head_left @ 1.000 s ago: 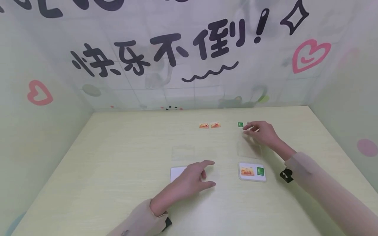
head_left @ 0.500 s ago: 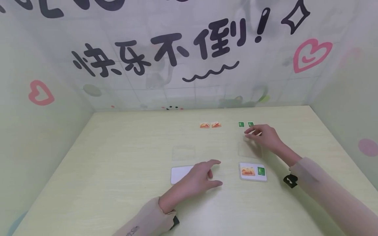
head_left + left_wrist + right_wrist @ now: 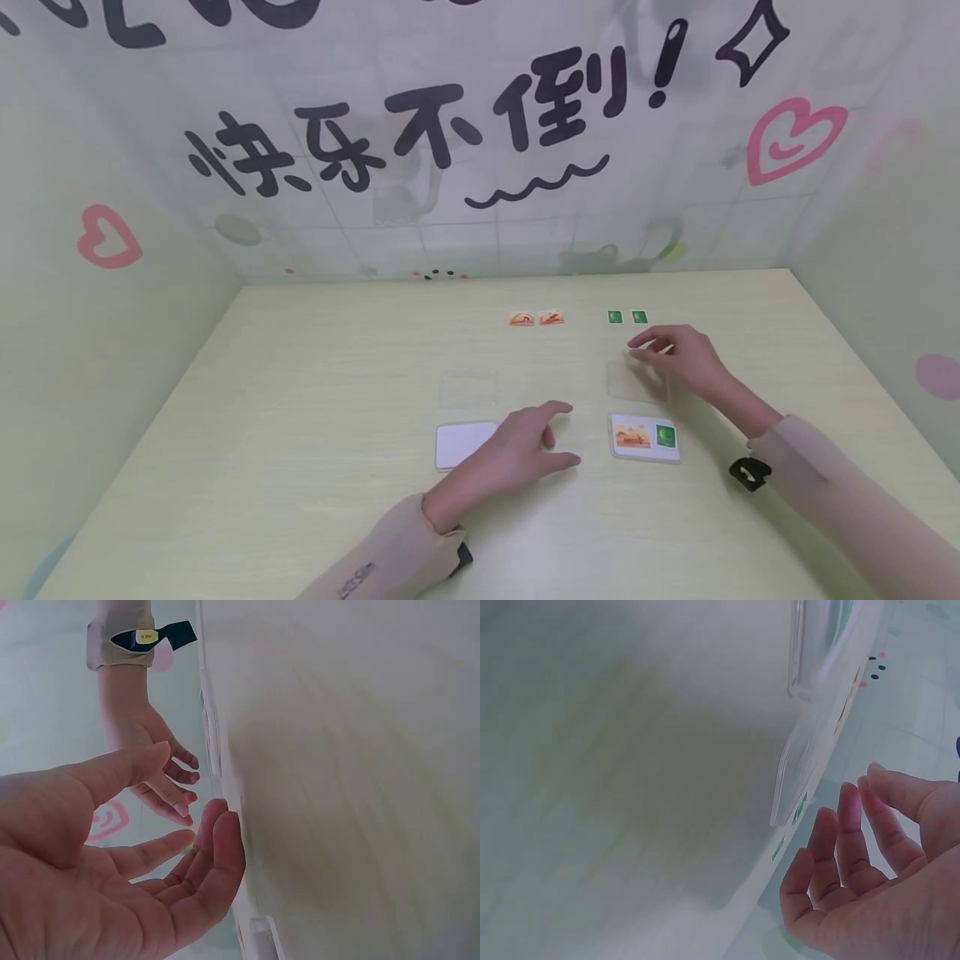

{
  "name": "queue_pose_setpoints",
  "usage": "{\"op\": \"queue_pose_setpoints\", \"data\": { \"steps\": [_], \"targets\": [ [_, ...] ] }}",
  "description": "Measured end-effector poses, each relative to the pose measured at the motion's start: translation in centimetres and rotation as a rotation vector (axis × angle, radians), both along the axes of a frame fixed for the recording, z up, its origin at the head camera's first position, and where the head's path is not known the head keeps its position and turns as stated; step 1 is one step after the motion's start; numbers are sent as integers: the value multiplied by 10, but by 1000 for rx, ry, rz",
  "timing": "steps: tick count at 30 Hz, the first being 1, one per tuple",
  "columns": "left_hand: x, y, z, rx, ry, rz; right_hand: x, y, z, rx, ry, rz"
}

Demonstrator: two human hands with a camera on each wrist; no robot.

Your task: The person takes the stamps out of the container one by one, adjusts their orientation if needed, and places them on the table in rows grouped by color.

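Observation:
My left hand (image 3: 513,454) hovers at mid-table with thumb and index finger spread and nothing between them. It partly covers a blank white card (image 3: 459,446) in a clear-edged case. My right hand (image 3: 682,358) is over a clear plastic cover (image 3: 630,383); its thumb and index fingertips come close together in the right wrist view, with nothing visible between them. Beyond it lie two small green stickers (image 3: 615,317). In front of it rests a second white card (image 3: 645,452), bearing an orange picture (image 3: 632,436) and a green sticker (image 3: 665,436).
Two orange picture stickers (image 3: 522,319) lie near the back of the pale wooden table (image 3: 300,375). Another clear cover (image 3: 468,388) is behind the blank card. A printed curtain (image 3: 420,208) rises along the table's back edge, with pale walls at both sides.
My right hand has drawn back toward me and slightly right, uncovering the second green sticker. My left hand has moved right, revealing more of the blank card.

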State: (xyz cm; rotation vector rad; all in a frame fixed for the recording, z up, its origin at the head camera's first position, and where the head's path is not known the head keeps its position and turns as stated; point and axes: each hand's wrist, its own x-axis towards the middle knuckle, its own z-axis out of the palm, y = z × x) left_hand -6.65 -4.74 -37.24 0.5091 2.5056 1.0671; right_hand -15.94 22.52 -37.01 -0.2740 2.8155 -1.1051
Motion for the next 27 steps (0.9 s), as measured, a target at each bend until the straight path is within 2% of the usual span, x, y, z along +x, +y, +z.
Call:
{"op": "queue_pose_setpoints", "data": {
  "steps": [19, 27],
  "targets": [
    [-10, 22, 4, -68, -35, -50, 20, 2, 0, -9, -38, 20],
    [-14, 25, 1, -68, -29, -38, 26, 1, -2, -42, -54, 26]
  ]
}}
